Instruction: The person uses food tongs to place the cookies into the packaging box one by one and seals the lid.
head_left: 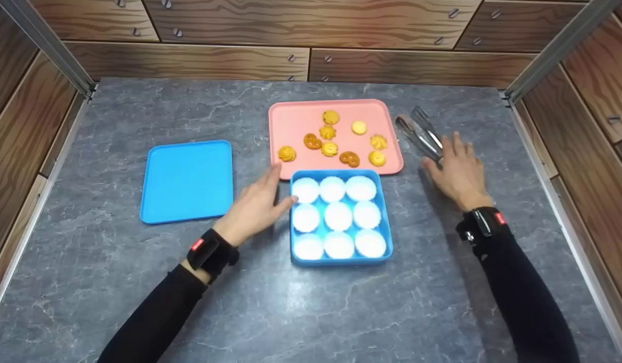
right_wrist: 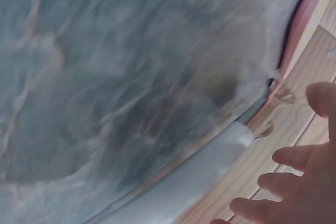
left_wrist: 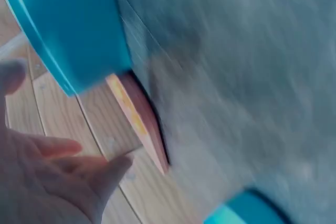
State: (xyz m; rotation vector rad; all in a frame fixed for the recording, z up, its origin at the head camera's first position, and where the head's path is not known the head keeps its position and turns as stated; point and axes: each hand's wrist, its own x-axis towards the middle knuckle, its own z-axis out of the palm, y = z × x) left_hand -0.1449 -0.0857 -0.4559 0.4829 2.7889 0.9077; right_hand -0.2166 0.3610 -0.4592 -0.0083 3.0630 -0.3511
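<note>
In the head view, a blue square box [head_left: 341, 261] stands in the middle, holding rows of white paper cups [head_left: 338, 217]. My left hand [head_left: 255, 205] is at its left side with straight fingers, the thumb tip at the box's rim; contact is unclear. Behind the box lies a pink tray [head_left: 298, 118] bearing several small cookies, among them a pretzel-shaped cookie [head_left: 349, 159] and a swirled cookie [head_left: 287, 154]. Metal tongs [head_left: 417, 136] lie right of the tray. My right hand [head_left: 459, 174] spreads its fingers over the tongs' near end, without gripping them.
A flat blue square lid [head_left: 187, 181] lies on the grey marbled table [head_left: 109, 282] to the left. Wood-patterned panels [head_left: 311, 25] enclose the back and both sides. Both wrist views are blurred.
</note>
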